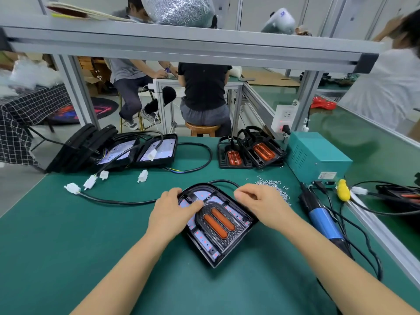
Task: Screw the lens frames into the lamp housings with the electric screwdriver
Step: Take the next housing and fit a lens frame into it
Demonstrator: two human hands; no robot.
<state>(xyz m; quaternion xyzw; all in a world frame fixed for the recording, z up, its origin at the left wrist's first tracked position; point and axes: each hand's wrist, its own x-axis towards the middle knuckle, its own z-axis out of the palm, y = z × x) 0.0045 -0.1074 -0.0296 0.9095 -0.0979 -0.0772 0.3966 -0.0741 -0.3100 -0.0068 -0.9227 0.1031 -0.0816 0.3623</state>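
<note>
A black lamp housing (236, 241) with a white LED board lies on the green mat before me. A black lens frame (205, 213) with two orange lenses sits inside it. My left hand (172, 212) rests on the housing's left side, thumb pressing the frame. My right hand (261, 201) hovers at the housing's upper right corner with fingers curled; I cannot tell if it pinches anything. The blue and black electric screwdriver (322, 217) lies on the mat to the right, untouched. A small pile of loose screws (272, 185) lies behind my right hand.
Open housings with cables and white connectors (145, 153) stand at the back left. Lens frames (250, 152) are stacked at the back centre. A teal power box (318, 155) sits back right, cables trailing. A metal shelf frame (181, 44) spans overhead. People work beyond the bench.
</note>
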